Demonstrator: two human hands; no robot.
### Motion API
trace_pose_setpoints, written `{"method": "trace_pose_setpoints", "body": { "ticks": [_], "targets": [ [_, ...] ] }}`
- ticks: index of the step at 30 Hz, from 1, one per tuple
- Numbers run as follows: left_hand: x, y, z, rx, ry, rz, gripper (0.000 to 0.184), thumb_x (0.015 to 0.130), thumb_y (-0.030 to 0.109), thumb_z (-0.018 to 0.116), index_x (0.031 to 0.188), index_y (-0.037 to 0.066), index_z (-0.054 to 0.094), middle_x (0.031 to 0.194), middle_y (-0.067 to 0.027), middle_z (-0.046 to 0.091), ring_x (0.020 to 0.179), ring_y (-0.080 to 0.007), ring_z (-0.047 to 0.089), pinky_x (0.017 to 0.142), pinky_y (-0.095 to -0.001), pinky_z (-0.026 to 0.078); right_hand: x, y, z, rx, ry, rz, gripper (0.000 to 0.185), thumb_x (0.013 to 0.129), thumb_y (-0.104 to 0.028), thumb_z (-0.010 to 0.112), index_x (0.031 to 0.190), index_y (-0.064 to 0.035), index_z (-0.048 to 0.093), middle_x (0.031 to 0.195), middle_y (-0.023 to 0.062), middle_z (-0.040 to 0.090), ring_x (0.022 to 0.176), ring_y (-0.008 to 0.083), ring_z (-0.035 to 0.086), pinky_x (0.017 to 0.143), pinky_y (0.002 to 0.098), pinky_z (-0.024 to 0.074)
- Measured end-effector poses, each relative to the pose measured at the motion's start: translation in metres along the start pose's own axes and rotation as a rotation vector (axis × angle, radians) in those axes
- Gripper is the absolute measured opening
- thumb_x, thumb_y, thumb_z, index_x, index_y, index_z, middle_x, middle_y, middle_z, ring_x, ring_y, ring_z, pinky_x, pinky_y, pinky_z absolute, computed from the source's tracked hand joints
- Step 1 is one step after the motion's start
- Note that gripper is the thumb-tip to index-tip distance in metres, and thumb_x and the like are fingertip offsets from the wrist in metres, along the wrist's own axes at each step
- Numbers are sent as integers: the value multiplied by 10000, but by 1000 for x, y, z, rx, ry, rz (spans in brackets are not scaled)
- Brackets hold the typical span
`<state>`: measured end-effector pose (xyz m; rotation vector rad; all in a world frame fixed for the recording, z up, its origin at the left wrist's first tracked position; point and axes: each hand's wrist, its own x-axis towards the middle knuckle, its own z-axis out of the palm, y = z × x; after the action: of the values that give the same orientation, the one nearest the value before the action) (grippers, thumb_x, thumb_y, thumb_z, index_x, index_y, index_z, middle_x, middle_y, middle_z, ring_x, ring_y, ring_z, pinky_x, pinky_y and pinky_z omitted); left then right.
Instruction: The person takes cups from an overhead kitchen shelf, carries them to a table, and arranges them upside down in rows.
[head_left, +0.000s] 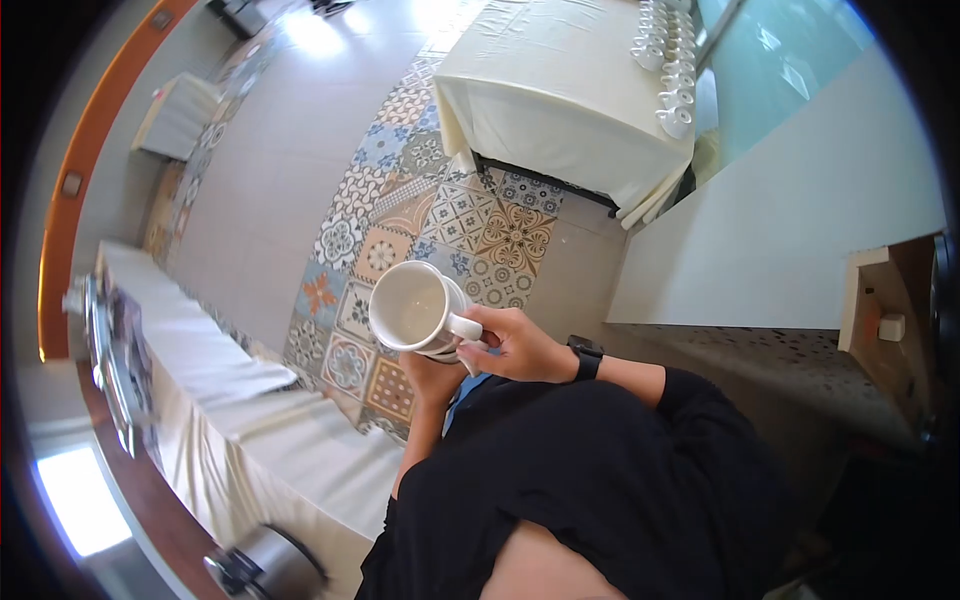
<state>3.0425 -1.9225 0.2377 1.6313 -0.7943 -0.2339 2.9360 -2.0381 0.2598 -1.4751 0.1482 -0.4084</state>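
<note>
A white cup (412,308) is in front of my body, its open mouth facing up toward me. Below its rim the edge of at least one more white cup shows, so the cups seem stacked. My right hand (515,345) pinches the top cup's handle (464,328) from the right. From underneath, my left hand (430,378) supports the lower part of the stack. Most of its fingers are hidden behind the cups.
A cloth-covered table (555,75) stands ahead, with rows of white cups (675,95) along its right edge. To the left runs a long cloth-draped counter (270,420) with metal serving ware (110,370). A white panel (780,230) borders the right. Patterned tiles (430,220) cover the floor.
</note>
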Motion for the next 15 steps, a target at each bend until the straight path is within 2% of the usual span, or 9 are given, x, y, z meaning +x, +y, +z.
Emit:
{"method": "trace_pose_setpoints", "body": {
  "ticks": [2,3,6,7,10,12,15],
  "targets": [
    [59,-14,-10,6,-87,29,553,554,166,890,1023,10,641,946,-77,673,854,-168,646,782,-320,520,48,2,-2,-101,105,-47,246,843,-42,630,1083,-40,576,699,32,545,586,84,487,536,265,407],
    [89,-22,-13,7,-177,89,547,563,172,885,1027,13,643,946,-83,677,835,-173,653,758,-312,525,70,1,-6,-109,139,-106,237,841,-40,634,1071,-39,577,700,30,542,585,79,488,532,257,405],
    [169,-42,-14,55,-368,111,536,571,176,877,1028,16,647,948,-98,680,836,-183,660,762,-318,523,125,3,-17,-181,329,-100,226,841,-60,643,1056,-33,577,698,34,542,586,81,491,527,255,402],
    [194,-47,-11,87,-469,124,524,572,191,862,1015,30,633,928,-93,668,828,-200,661,740,-346,518,139,-5,-24,-208,373,-39,165,856,-85,663,985,-31,574,748,29,608,615,78,530,561,239,440],
    [262,-57,13,-41,-508,296,534,594,184,856,1051,21,635,965,-103,682,868,-222,669,783,-358,514,181,5,-43,-267,537,-137,168,842,-95,678,967,-41,579,718,20,608,572,85,515,538,248,433],
    [307,-72,32,-11,-660,194,551,571,196,863,1044,34,632,988,-110,672,896,-246,666,777,-371,515,212,5,-63,-270,659,-105,173,825,-112,696,941,-55,582,704,20,604,547,83,500,514,248,419],
    [372,-86,64,-12,-753,148,563,550,202,869,1035,44,629,981,-106,669,894,-252,667,772,-375,518,259,7,-99,-302,756,-77,173,818,-126,703,930,-63,586,703,14,598,560,77,503,516,238,417]
  ]
}}
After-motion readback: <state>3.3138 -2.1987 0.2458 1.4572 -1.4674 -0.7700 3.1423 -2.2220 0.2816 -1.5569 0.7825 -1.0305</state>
